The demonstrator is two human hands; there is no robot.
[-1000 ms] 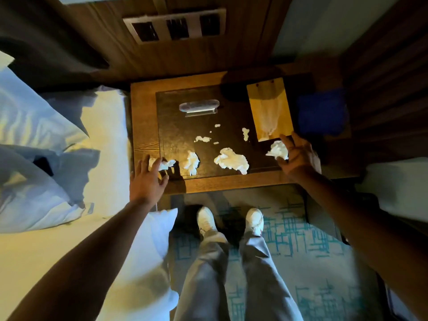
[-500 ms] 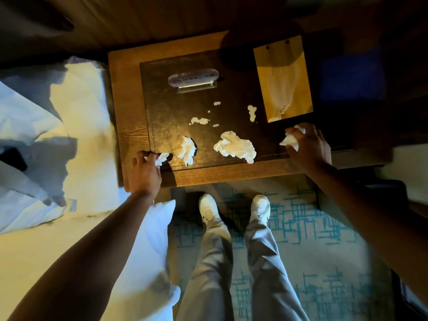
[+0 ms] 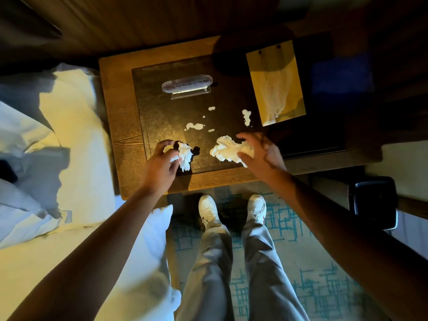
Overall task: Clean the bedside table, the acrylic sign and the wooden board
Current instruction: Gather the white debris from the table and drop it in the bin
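Observation:
The bedside table (image 3: 117, 117) has a wooden rim and a dark inset top (image 3: 159, 112). A clear acrylic sign (image 3: 187, 85) stands at its back. The pale wooden board (image 3: 275, 82) lies at the back right. Torn white tissue is scattered over the top: small scraps (image 3: 194, 126), a strip (image 3: 246, 117), a left clump (image 3: 186, 156) and a big clump (image 3: 222, 149). My left hand (image 3: 159, 166) pinches a small tissue piece and curls around the left clump. My right hand (image 3: 261, 154) keeps a tissue wad in its palm, fingers spread over the big clump.
A bed with white sheets and a pillow (image 3: 148, 251) presses against the table's left side. A dim blue cloth (image 3: 340, 75) lies right of the board. A black bin (image 3: 372, 202) stands at the right. My feet (image 3: 231, 209) rest on patterned carpet below the table's front edge.
Each hand closed on a tissue piece at its front corner of the table. Both then moved inward to the two larger clumps. The camera moved closer.

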